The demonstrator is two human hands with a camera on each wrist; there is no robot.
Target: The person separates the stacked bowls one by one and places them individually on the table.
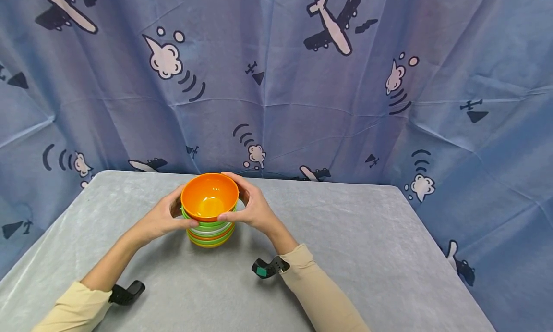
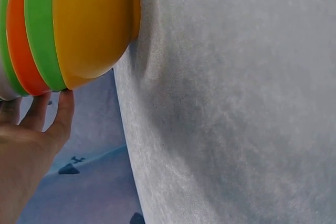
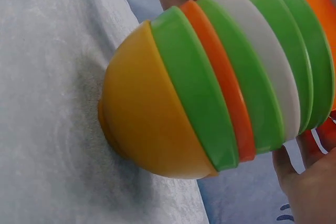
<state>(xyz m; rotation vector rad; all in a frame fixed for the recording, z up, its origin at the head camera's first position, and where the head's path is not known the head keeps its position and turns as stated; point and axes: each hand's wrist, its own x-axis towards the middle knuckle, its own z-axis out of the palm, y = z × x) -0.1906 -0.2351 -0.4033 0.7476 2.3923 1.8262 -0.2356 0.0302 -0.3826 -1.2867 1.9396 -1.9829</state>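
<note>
A stack of bowls [image 3: 220,87] in green, white and orange stands upright, topped by an orange bowl [image 1: 210,195] with its mouth facing up. At the bottom is a yellow bowl [image 3: 139,103], its foot at the tablecloth. My left hand [image 1: 162,217] holds the stack from the left, thumb across the front near the top rim; in the left wrist view its fingertips touch the side. From the right, my right hand [image 1: 255,208] grips the upper stack, thumb at the front of the orange rim and fingers behind.
A grey cloth-covered table [image 1: 367,255] extends around the stack, its far edge close behind. Beyond it hangs a blue curtain [image 1: 294,82] printed with planes. Black wrist bands [image 1: 270,267] sit on both forearms.
</note>
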